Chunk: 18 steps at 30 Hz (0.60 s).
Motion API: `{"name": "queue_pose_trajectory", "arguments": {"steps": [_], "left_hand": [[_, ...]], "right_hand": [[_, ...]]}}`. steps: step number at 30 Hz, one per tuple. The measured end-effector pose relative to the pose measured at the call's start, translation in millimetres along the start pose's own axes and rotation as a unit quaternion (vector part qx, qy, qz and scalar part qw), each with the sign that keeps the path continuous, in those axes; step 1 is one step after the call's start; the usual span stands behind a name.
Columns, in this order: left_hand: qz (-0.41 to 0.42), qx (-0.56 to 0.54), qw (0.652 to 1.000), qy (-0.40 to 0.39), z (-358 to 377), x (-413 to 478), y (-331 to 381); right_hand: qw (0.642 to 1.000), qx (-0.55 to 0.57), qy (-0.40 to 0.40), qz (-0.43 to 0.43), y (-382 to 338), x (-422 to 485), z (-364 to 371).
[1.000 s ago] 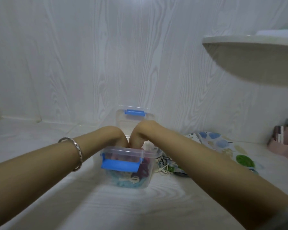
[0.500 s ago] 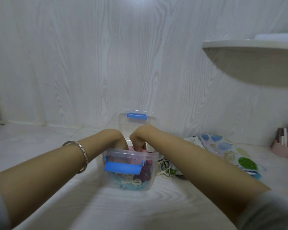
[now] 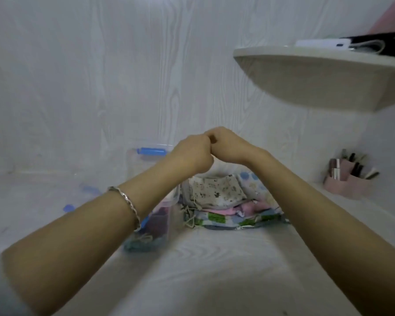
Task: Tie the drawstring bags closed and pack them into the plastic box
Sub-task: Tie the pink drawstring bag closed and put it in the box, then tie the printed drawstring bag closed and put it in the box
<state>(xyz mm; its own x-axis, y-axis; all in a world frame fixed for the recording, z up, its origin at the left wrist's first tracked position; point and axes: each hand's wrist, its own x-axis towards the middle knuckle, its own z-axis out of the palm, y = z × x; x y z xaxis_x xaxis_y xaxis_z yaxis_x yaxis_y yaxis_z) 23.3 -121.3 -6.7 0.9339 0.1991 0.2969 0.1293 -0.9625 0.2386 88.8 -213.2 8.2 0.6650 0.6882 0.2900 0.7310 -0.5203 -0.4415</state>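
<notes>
Left hand (image 3: 192,156) and right hand (image 3: 229,144) touch, fingers curled, grip hidden. White woodgrain surface (image 3: 214,270) and wall (image 3: 100,76). Plastic box (image 3: 168,208) opens upward beside stacked drawstring bags (image 3: 217,190).

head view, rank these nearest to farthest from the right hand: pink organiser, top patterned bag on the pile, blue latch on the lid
1. Top patterned bag: just below the right hand.
2. Blue latch: off to the left, beyond the left hand.
3. Pink organiser: far right, by the wall.

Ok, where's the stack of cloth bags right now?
Head view, just right of centre: the stack of bags lies on the white surface beside the plastic box.
</notes>
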Motion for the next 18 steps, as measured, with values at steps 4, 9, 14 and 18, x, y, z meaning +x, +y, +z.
{"name": "queue_pose_trajectory", "arguments": {"steps": [4,9,14,18], "left_hand": [[-0.007,0.057,0.995,-0.077,64.8,-7.1,27.1],[-0.075,0.152,0.983,-0.066,126.1,-13.9,15.0],[-0.101,0.167,0.981,0.005,146.3,-15.0,5.3],[-0.094,0.155,0.983,0.044,149.7,-8.8,-0.6]], "right_hand": [[0.996,0.031,-0.048,0.061,78.5,-36.3,29.3],[0.989,0.099,-0.020,0.110,123.4,-70.4,58.2],[0.979,0.163,0.025,0.117,135.2,-77.6,81.3],[0.970,0.203,0.071,0.110,130.7,-77.7,97.6]]}}
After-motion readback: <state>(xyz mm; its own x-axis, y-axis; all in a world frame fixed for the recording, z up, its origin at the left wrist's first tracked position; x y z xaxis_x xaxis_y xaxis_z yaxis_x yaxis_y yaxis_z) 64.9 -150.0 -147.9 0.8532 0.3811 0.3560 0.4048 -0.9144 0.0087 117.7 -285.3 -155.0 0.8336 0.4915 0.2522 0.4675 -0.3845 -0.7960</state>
